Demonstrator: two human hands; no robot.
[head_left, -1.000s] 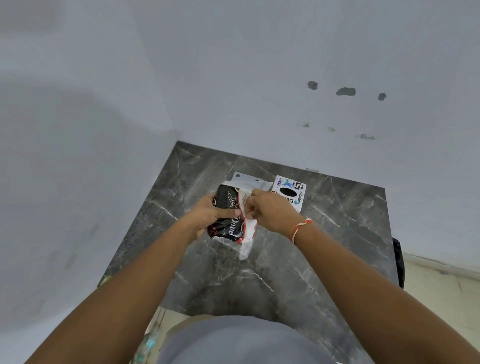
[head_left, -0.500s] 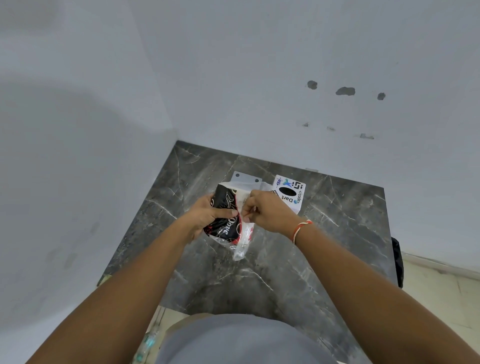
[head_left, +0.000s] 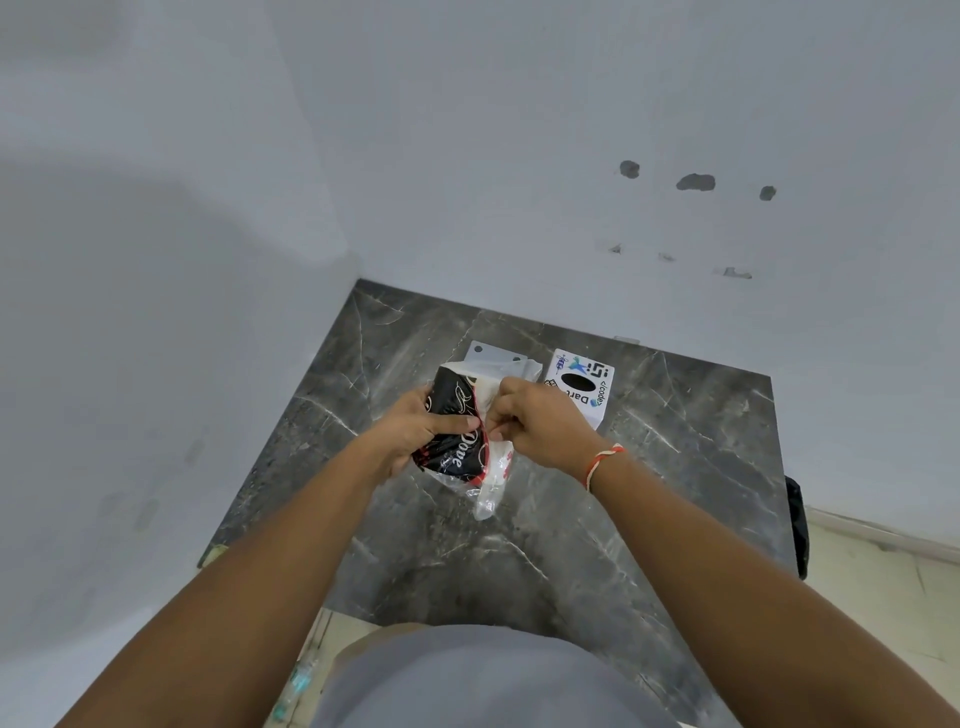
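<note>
Two grips: our L grip (head_left: 415, 435) clasps black printed pack (head_left: 456, 453); R grip (head_left: 540, 421) pinches clear plastic wrap (head_left: 492, 496).
Left: wrap mostly on, we reckon.
</note>
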